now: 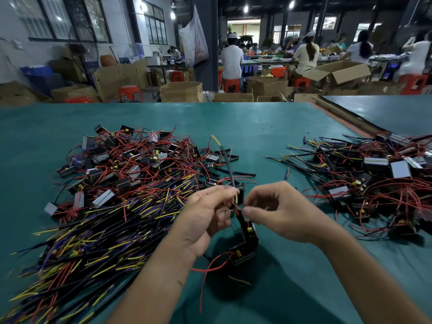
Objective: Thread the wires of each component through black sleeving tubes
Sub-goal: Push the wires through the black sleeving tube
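Note:
My left hand (205, 213) and my right hand (278, 213) meet above the green table (257, 122), near its front. The left hand pinches a black sleeving tube (230, 174) that rises away from me with a yellow wire tip at its far end. My right hand pinches red and yellow wires (237, 204) at the tube's near end. Below the hands hangs a black component (245, 244) with a yellow part on it, and its loose red wire (205, 277) trails onto the table.
A big heap of components with red wires and sleeved leads (112, 188) fills the left of the table. A second heap (374, 178) lies at the right. Loose black tubes (224, 157) lie between them. Beyond the table stand cardboard boxes, red stools and seated workers.

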`<state>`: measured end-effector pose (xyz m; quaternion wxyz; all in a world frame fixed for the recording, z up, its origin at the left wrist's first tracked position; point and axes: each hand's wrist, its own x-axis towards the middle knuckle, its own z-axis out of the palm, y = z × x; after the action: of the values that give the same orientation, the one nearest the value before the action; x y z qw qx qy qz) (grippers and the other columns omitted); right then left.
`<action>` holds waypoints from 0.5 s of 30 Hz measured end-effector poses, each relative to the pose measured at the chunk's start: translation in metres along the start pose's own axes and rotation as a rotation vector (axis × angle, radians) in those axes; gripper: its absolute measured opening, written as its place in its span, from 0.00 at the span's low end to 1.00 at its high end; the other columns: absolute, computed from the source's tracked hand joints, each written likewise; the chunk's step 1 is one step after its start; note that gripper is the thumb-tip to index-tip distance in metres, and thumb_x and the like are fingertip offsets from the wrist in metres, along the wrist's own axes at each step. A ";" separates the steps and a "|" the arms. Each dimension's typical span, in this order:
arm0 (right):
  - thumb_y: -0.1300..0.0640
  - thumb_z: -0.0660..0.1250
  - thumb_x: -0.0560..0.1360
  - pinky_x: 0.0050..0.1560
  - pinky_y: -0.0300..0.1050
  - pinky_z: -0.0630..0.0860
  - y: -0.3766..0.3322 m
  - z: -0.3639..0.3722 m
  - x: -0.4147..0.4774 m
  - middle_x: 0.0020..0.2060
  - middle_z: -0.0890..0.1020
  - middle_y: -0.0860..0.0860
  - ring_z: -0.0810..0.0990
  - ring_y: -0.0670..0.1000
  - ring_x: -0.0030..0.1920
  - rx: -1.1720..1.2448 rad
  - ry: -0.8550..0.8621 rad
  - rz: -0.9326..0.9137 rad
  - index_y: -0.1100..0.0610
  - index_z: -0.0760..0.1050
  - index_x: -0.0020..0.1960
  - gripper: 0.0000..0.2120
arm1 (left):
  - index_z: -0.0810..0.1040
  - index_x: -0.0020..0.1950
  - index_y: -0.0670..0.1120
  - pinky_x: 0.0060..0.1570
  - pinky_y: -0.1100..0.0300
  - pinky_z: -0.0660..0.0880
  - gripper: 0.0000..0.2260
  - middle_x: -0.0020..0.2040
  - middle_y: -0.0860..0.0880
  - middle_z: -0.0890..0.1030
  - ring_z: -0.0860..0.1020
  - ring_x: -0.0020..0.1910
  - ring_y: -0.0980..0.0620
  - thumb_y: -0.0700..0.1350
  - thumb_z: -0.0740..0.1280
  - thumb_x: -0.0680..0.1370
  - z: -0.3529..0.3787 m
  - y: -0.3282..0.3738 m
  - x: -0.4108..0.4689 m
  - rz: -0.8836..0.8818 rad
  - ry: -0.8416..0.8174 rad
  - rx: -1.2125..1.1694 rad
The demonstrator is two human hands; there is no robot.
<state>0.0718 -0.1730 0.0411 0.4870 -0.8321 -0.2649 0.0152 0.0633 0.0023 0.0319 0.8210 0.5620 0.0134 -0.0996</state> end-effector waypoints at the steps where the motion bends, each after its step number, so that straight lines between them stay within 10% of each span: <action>1: 0.62 0.71 0.74 0.33 0.35 0.70 0.000 -0.001 0.001 0.28 0.79 0.48 0.74 0.42 0.30 -0.026 0.038 -0.005 0.57 0.79 0.37 0.07 | 0.81 0.41 0.46 0.23 0.66 0.68 0.02 0.28 0.52 0.73 0.64 0.22 0.58 0.40 0.71 0.73 0.001 0.001 0.000 0.007 -0.008 -0.025; 15: 0.53 0.77 0.68 0.31 0.36 0.70 -0.002 0.008 -0.001 0.25 0.77 0.46 0.72 0.41 0.26 -0.154 0.025 -0.002 0.54 0.78 0.35 0.10 | 0.80 0.42 0.46 0.22 0.66 0.71 0.13 0.32 0.51 0.79 0.67 0.20 0.58 0.46 0.75 0.61 -0.001 0.001 -0.002 0.103 0.078 -0.029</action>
<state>0.0680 -0.1663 0.0388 0.4250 -0.8669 -0.2599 -0.0162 0.0617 0.0036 0.0332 0.8318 0.5536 0.0181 -0.0351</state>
